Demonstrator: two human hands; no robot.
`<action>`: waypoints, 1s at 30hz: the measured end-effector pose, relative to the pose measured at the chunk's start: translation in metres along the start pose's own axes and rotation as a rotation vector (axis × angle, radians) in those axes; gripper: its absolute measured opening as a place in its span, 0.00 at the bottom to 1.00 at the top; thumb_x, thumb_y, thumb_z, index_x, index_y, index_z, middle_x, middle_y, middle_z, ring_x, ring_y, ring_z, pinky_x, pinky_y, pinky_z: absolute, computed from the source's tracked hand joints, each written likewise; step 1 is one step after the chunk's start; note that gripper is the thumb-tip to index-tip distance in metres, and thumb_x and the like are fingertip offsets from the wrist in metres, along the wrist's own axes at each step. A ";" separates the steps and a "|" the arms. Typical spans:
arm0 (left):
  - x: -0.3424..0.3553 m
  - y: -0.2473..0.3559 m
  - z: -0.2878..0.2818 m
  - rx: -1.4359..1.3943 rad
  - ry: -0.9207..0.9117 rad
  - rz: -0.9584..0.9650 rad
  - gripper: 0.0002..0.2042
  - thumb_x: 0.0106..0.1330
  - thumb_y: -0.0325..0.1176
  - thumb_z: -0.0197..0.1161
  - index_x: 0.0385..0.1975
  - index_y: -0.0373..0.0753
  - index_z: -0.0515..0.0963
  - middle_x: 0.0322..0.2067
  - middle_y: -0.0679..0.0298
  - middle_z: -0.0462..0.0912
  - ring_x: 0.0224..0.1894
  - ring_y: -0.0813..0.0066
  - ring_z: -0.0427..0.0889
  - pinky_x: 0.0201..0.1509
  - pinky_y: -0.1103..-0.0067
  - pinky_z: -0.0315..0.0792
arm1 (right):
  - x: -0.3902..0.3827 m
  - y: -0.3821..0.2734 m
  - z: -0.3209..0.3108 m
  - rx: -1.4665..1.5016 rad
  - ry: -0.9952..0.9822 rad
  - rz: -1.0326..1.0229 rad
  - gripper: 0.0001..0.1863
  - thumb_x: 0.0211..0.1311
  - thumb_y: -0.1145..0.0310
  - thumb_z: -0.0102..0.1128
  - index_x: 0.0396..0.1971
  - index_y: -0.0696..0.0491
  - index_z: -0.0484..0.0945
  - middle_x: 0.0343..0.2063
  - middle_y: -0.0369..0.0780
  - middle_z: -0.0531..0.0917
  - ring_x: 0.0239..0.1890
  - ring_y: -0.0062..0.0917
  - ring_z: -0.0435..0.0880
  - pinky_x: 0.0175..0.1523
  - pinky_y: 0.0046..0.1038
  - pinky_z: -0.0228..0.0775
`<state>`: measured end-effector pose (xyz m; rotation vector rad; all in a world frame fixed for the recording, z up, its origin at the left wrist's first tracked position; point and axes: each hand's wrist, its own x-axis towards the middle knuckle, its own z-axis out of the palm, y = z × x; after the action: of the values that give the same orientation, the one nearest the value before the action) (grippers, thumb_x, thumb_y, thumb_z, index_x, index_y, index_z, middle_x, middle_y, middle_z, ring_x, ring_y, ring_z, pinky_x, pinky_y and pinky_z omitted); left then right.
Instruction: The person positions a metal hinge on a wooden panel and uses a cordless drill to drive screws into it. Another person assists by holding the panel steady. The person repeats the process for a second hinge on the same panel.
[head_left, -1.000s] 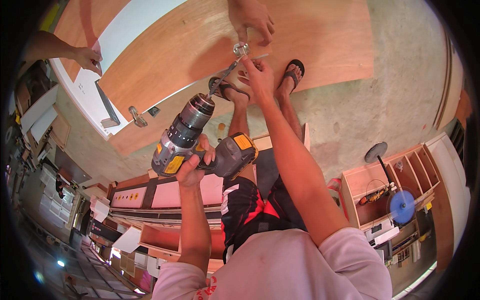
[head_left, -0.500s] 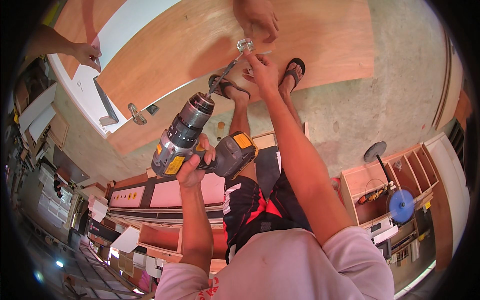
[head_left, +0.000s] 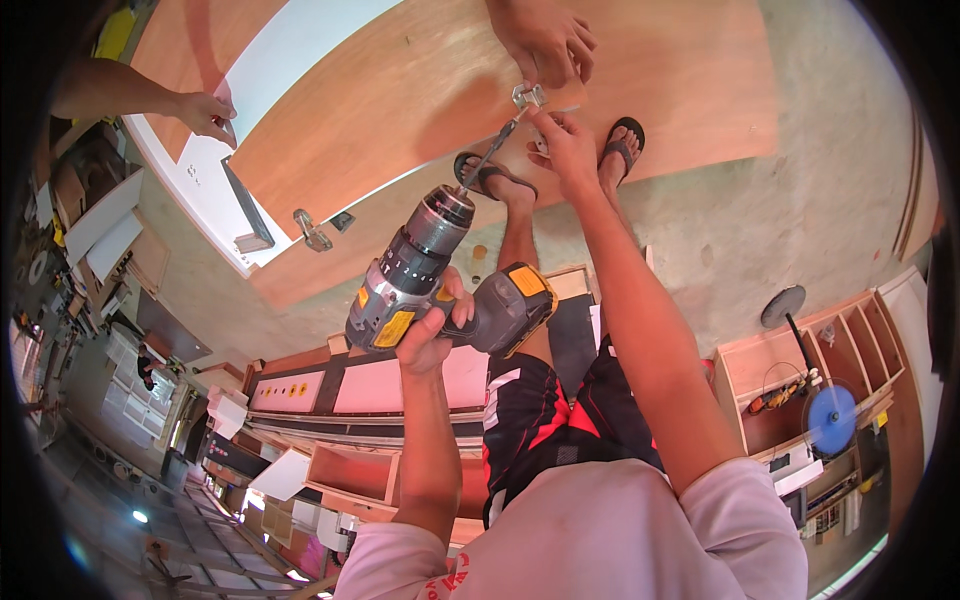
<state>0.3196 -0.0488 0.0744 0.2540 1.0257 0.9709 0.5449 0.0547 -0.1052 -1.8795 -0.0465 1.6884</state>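
A grey-and-black cordless drill (head_left: 410,270) with yellow labels is held in my left hand (head_left: 428,335), its fingers wrapped round the handle. Its long driver bit (head_left: 492,150) points up and right to a metal cabinet hinge (head_left: 527,96) at the edge of a wooden panel (head_left: 420,80). My right hand (head_left: 565,148) is pinched at the bit's tip beside that hinge; what the fingers hold is hidden. Something small and pale shows in its palm. Another person's hand (head_left: 545,45) reaches down to the hinge from above.
The other person's second hand (head_left: 205,112) grips a white board's edge at upper left. A second hinge (head_left: 312,230) sits on the panel's near edge. My sandalled feet (head_left: 620,150) stand by the panel. Wooden shelving (head_left: 740,365) and a blue disc fan (head_left: 830,418) are at right.
The whole view has shifted, so everything appears farther right and slightly lower. The drill, both my hands and the hinge keep nearly the same arrangement.
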 end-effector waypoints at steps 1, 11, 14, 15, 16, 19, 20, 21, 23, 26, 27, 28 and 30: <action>0.001 -0.001 0.000 -0.002 -0.006 0.000 0.36 0.64 0.39 0.69 0.68 0.30 0.62 0.45 0.57 0.76 0.33 0.74 0.77 0.44 0.73 0.72 | 0.001 0.000 -0.001 -0.006 0.008 0.007 0.21 0.65 0.50 0.74 0.42 0.54 0.84 0.34 0.33 0.83 0.32 0.20 0.85 0.38 0.24 0.80; 0.003 0.000 0.001 0.042 -0.005 0.005 0.38 0.63 0.40 0.70 0.69 0.29 0.61 0.44 0.57 0.76 0.32 0.74 0.77 0.41 0.74 0.73 | -0.002 0.002 -0.005 -0.025 0.007 -0.007 0.24 0.64 0.49 0.75 0.45 0.55 0.84 0.35 0.34 0.81 0.33 0.19 0.84 0.37 0.21 0.79; 0.004 0.001 0.005 0.018 -0.006 0.011 0.38 0.63 0.39 0.70 0.68 0.28 0.61 0.44 0.57 0.76 0.32 0.74 0.77 0.42 0.73 0.73 | -0.002 0.003 -0.005 -0.001 0.006 -0.018 0.24 0.65 0.50 0.75 0.45 0.57 0.83 0.35 0.35 0.81 0.32 0.20 0.84 0.37 0.21 0.80; 0.004 0.002 0.006 0.043 0.024 0.009 0.34 0.62 0.41 0.71 0.63 0.28 0.65 0.43 0.58 0.75 0.31 0.74 0.76 0.41 0.73 0.73 | -0.002 0.004 -0.004 0.007 0.009 -0.019 0.24 0.65 0.50 0.75 0.45 0.57 0.83 0.35 0.35 0.80 0.31 0.20 0.83 0.37 0.22 0.80; 0.003 0.003 0.008 0.070 0.046 0.016 0.31 0.62 0.43 0.72 0.58 0.27 0.68 0.42 0.58 0.75 0.31 0.74 0.76 0.40 0.73 0.72 | -0.001 0.004 -0.005 0.014 0.012 -0.018 0.24 0.65 0.50 0.75 0.45 0.58 0.83 0.36 0.35 0.80 0.31 0.20 0.83 0.37 0.22 0.81; 0.004 0.004 0.011 0.091 0.068 0.016 0.29 0.61 0.44 0.72 0.53 0.27 0.72 0.41 0.59 0.75 0.30 0.74 0.76 0.39 0.73 0.72 | 0.001 0.006 -0.005 0.020 0.032 -0.028 0.25 0.65 0.51 0.74 0.45 0.59 0.82 0.35 0.36 0.79 0.30 0.21 0.83 0.36 0.22 0.81; 0.004 0.005 0.011 0.081 0.072 0.006 0.29 0.61 0.44 0.72 0.53 0.27 0.72 0.41 0.60 0.75 0.30 0.74 0.76 0.39 0.73 0.72 | 0.002 0.006 -0.005 0.021 0.023 -0.037 0.25 0.65 0.51 0.74 0.45 0.59 0.82 0.35 0.36 0.79 0.30 0.21 0.83 0.36 0.22 0.81; 0.004 0.005 0.011 0.089 0.068 0.011 0.29 0.61 0.44 0.72 0.53 0.27 0.72 0.41 0.60 0.75 0.30 0.74 0.76 0.40 0.73 0.72 | 0.003 0.007 -0.005 0.019 0.020 -0.043 0.25 0.65 0.51 0.74 0.45 0.60 0.82 0.35 0.37 0.79 0.30 0.21 0.83 0.35 0.22 0.82; 0.004 0.005 0.011 0.086 0.072 0.005 0.29 0.62 0.44 0.72 0.53 0.27 0.72 0.41 0.60 0.75 0.31 0.74 0.76 0.40 0.73 0.72 | 0.003 0.006 -0.005 0.013 0.019 -0.050 0.25 0.66 0.51 0.74 0.45 0.60 0.82 0.34 0.37 0.79 0.30 0.21 0.83 0.35 0.22 0.82; 0.004 0.005 0.009 0.074 0.067 0.005 0.29 0.62 0.43 0.72 0.54 0.27 0.72 0.41 0.59 0.75 0.31 0.74 0.76 0.40 0.73 0.73 | 0.004 0.005 -0.004 0.012 0.023 -0.052 0.24 0.66 0.52 0.74 0.45 0.60 0.82 0.33 0.37 0.79 0.30 0.21 0.84 0.35 0.22 0.82; 0.004 0.005 0.008 0.077 0.067 0.009 0.29 0.62 0.43 0.72 0.54 0.27 0.72 0.41 0.59 0.75 0.31 0.74 0.76 0.40 0.73 0.73 | 0.003 0.005 -0.004 0.018 0.025 -0.053 0.24 0.66 0.52 0.74 0.45 0.60 0.82 0.33 0.36 0.79 0.30 0.21 0.84 0.35 0.22 0.82; 0.004 0.004 0.008 0.073 0.068 0.011 0.29 0.62 0.43 0.72 0.54 0.26 0.71 0.41 0.59 0.75 0.31 0.74 0.76 0.40 0.73 0.73 | 0.004 0.005 -0.004 0.020 0.032 -0.049 0.24 0.66 0.52 0.74 0.45 0.60 0.82 0.33 0.36 0.80 0.30 0.21 0.84 0.35 0.22 0.82; 0.004 0.005 0.008 0.069 0.064 0.011 0.29 0.62 0.42 0.72 0.55 0.26 0.71 0.41 0.59 0.75 0.31 0.74 0.77 0.40 0.73 0.73 | 0.003 0.006 -0.003 0.044 0.023 -0.056 0.24 0.66 0.53 0.74 0.45 0.60 0.83 0.33 0.36 0.80 0.30 0.21 0.84 0.35 0.23 0.82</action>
<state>0.3237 -0.0412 0.0794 0.2870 1.1189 0.9598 0.5458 0.0500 -0.1105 -1.8482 -0.0518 1.6180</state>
